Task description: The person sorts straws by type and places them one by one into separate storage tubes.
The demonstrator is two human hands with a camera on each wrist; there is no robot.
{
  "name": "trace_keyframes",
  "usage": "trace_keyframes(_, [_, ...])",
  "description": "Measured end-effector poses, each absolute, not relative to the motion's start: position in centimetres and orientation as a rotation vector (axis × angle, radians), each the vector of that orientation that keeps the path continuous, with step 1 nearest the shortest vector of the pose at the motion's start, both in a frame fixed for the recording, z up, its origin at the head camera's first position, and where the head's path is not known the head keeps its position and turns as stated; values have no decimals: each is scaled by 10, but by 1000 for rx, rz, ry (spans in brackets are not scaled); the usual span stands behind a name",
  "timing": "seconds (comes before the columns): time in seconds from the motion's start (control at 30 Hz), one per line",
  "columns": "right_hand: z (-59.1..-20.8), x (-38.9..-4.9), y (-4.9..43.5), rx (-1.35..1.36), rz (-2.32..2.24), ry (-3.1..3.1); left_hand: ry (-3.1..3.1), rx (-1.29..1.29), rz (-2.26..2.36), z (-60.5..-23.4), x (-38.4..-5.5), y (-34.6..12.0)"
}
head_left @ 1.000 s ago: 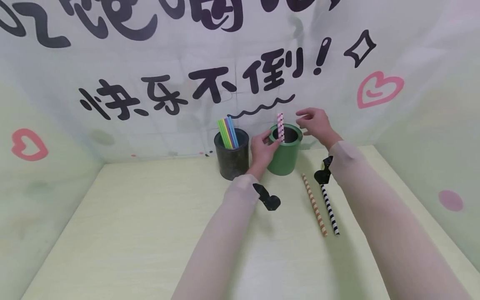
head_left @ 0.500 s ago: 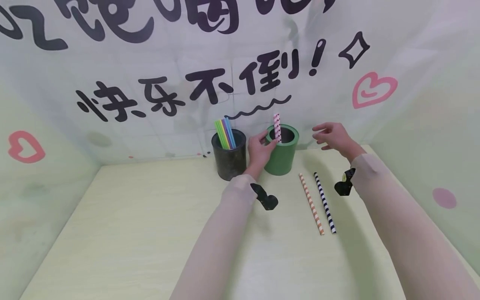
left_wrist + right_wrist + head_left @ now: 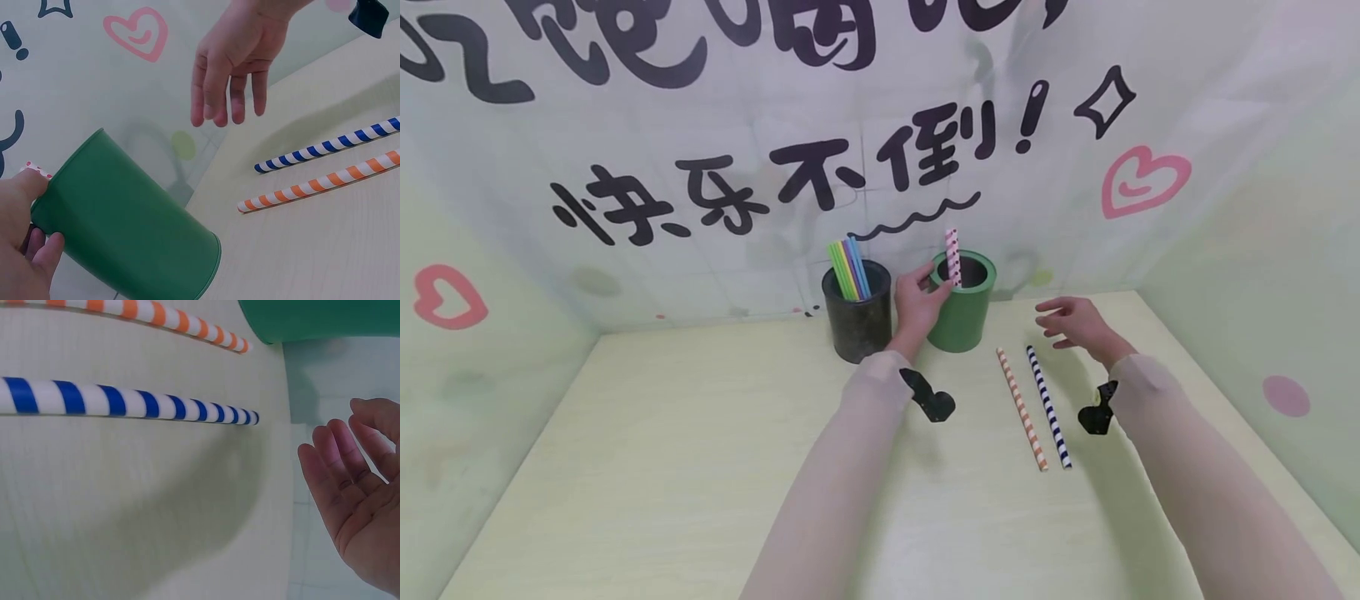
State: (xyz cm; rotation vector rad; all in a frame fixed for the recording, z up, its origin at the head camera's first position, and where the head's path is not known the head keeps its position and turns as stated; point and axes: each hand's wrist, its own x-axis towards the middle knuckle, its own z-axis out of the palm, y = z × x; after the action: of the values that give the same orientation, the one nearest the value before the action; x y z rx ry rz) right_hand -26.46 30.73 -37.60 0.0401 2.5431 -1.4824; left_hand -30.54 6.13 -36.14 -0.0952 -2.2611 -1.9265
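My left hand [image 3: 919, 302] grips the green cup [image 3: 959, 321] at its left rim, fingers and thumb bent about the edge. Inside that upright cup leans a pink spotted paper straw [image 3: 953, 258]. To the right, my right hand [image 3: 1077, 323] hovers above the table with relaxed fingers and holds nothing. Nearest to it lies a blue-and-white striped paper straw [image 3: 1049, 408]. Beside that one is an orange-and-white striped paper straw [image 3: 1022, 408], roughly parallel. Both striped straws also show in the right wrist view, where the right hand [image 3: 356, 494] is spread with its palm visible.
A black cup [image 3: 859, 329] with several coloured straws [image 3: 852, 268] stands just left of my left hand. Behind the pale table [image 3: 662, 450] rises a white printed backdrop [image 3: 760, 275], close to both cups. Side walls bound the table at left and right.
My right hand has moved from beside the green cup's rim to the right, then down toward the table. The left hand keeps its grip on the cup.
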Motion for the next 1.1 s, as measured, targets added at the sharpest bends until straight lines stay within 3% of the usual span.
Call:
trace_keyframes(0.4, [-425,-252,310,272,-1527,2463,-2260,-92,-1943,-363,-306,61])
trace_keyframes(1.1, [-439,-250,301,277,-1428,2580,-2290,-86,-1925,-363,-308,60])
